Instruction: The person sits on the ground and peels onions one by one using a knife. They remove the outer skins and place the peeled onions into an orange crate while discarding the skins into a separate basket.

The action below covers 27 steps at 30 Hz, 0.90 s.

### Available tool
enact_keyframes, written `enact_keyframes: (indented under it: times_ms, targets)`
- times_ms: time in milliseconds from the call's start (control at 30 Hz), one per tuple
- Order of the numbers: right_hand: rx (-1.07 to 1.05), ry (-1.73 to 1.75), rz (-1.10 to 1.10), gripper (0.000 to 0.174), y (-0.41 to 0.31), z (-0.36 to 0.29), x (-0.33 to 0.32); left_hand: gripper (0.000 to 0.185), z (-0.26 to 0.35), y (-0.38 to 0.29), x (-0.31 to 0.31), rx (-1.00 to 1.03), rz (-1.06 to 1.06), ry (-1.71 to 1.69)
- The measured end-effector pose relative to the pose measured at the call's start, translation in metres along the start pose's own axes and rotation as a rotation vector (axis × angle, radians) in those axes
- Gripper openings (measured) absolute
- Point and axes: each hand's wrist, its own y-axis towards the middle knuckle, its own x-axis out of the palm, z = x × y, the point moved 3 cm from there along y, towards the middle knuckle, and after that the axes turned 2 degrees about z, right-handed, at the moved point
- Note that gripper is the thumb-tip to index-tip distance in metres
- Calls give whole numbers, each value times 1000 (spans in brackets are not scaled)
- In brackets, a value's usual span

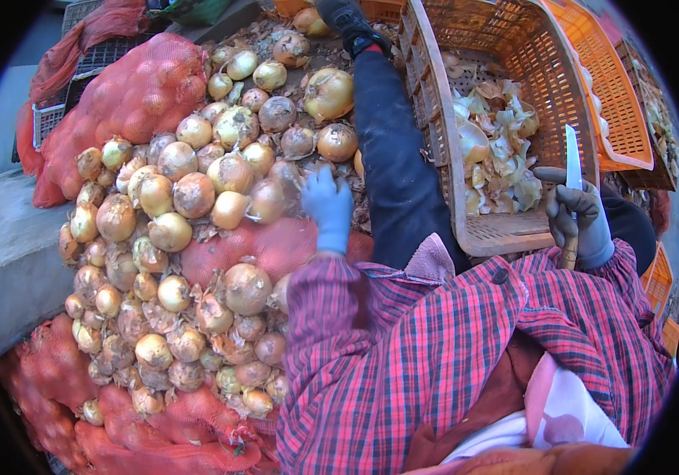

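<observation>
My left hand (328,205), in a light blue glove, reaches palm down over the right side of a heap of onions (194,195). Its fingers look spread, and no onion shows in its grasp. A blurred onion (268,200) lies just left of the fingers. In my gloved right hand (583,219) is a knife (573,157), held upright by its wooden handle with the blade pointing up. That hand is beside the near right corner of an orange plastic crate (467,234). Loose onion skins (502,154) lie inside the crate.
Red mesh sacks of onions (131,98) rise at the upper left, with more mesh sacks (155,427) at the lower left. My outstretched leg (390,154) separates the heap from the crate. Another orange crate (612,89) stands farther right. A concrete ledge (12,237) borders the left side.
</observation>
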Motion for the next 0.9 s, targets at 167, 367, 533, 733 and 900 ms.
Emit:
enact_keyframes:
  times_ms: [167,367,533,733,900]
  targets:
    - [62,-51,100,42,-6,-12,2,46,-7,106,76,-173,-445,280]
    - [124,48,232,35,-7,-20,-14,14,-8,92,115,199,-478,376]
    - [196,27,201,31,-11,-16,-21,16,-48,78,150,-231,-255,31]
    - [167,36,188,31,-15,-15,-29,19,-49,42,166,-210,-668,336]
    - [114,94,175,34,-21,-19,-39,25,-61,35,110,-462,-404,-246]
